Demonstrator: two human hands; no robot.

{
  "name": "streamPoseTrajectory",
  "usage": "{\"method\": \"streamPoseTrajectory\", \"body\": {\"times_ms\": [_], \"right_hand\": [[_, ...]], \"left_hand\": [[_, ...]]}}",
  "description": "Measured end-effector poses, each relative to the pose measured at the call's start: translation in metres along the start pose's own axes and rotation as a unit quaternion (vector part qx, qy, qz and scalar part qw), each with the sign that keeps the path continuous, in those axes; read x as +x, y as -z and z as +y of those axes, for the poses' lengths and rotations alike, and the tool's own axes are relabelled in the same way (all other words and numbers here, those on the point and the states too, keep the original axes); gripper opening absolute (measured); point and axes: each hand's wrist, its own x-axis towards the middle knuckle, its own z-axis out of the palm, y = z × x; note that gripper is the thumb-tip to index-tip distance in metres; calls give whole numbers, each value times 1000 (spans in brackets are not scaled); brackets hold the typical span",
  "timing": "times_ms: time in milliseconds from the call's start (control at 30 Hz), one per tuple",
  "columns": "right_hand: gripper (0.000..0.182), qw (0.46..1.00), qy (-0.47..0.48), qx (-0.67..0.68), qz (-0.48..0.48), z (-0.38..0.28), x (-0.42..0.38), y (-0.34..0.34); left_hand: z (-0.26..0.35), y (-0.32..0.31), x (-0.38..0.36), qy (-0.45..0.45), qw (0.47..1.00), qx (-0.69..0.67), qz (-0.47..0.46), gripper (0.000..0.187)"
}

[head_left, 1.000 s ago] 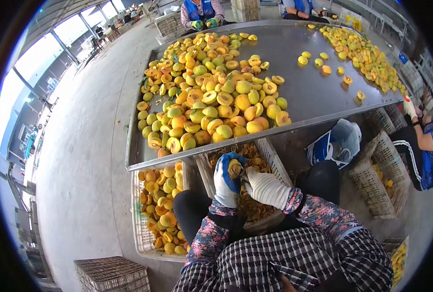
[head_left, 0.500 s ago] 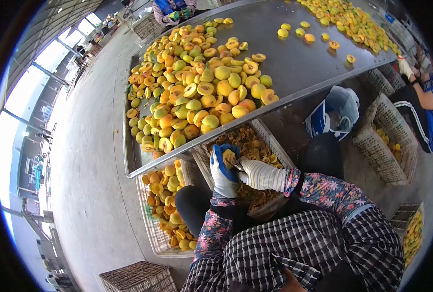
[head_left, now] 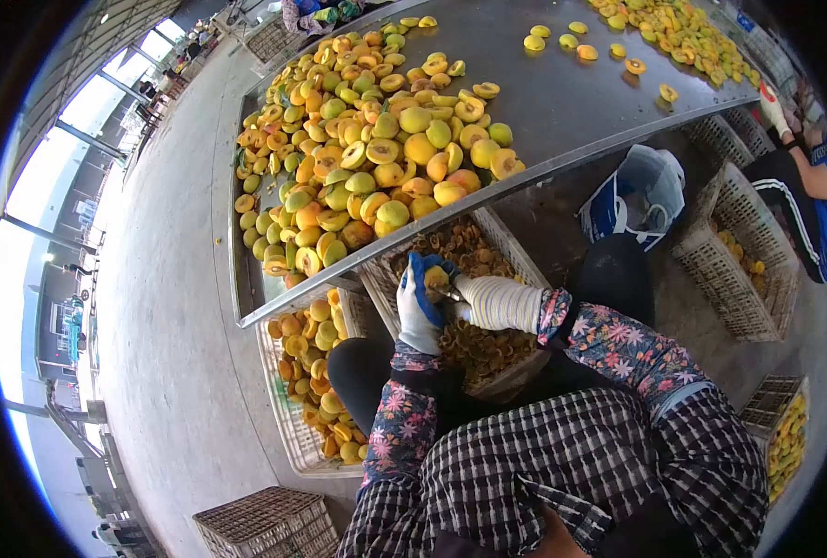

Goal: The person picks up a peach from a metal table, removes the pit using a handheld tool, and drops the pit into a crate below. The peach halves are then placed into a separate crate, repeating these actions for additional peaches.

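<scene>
My left hand (head_left: 420,305), in a white glove with blue-coated fingers, is closed around a yellow peach half (head_left: 437,278). My right hand (head_left: 499,303), in a striped knit glove, grips a small metal tool (head_left: 453,294) whose end meets the fruit; its exact shape is hidden. Beneath both hands stands a crate (head_left: 509,244) of brownish pits and scraps. Left of it, a white crate (head_left: 288,432) is heaped with peach halves (head_left: 323,349). In front, a pile of halved peaches (head_left: 367,172) covers the left part of a metal table (head_left: 516,112).
The table's raised metal edge (head_left: 562,167) runs just beyond my hands. A blue-and-white bucket (head_left: 632,200) and a crate (head_left: 739,251) stand to the right, near a co-worker's gloved hand (head_left: 773,110). Another person (head_left: 325,14) sits across the table. A crate (head_left: 265,521) lies at lower left.
The view has shifted slightly, moving the table and piles a little up and left. Both hands keep their hold on the peach half and tool, with little visible movement between them.
</scene>
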Motion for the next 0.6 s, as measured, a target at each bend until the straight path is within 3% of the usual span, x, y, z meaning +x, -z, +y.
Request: {"method": "streamPoseTrajectory", "body": {"times_ms": [33,133,167,267,300,400,433,500,600], "right_hand": [[45,999,-7,-35,20,-1,-2,2],[44,997,-20,-12,67,-11,-10,-4],[44,995,10,5,97,-6,-4,-18],[44,993,65,67,76,8,9,-32],[44,994,62,67,56,10,9,-31],[43,999,27,7,33,5,-1,-26],[43,998,39,25,45,9,2,-32],[41,994,64,61,71,14,12,-44],[38,978,-10,209,-24,8,9,-34]], "left_hand": [[-9,4,6,137,961,-230,74,42],[-3,1,7,112,956,-258,79,44],[-17,7,7,14,990,-106,90,46],[-13,12,4,71,989,-103,83,48],[-2,2,0,48,995,-36,74,44],[-6,18,16,201,978,-49,18,41],[-28,30,20,137,990,-39,-2,37],[-15,23,13,109,994,22,-8,34],[-7,12,2,122,992,0,18,32]]}}
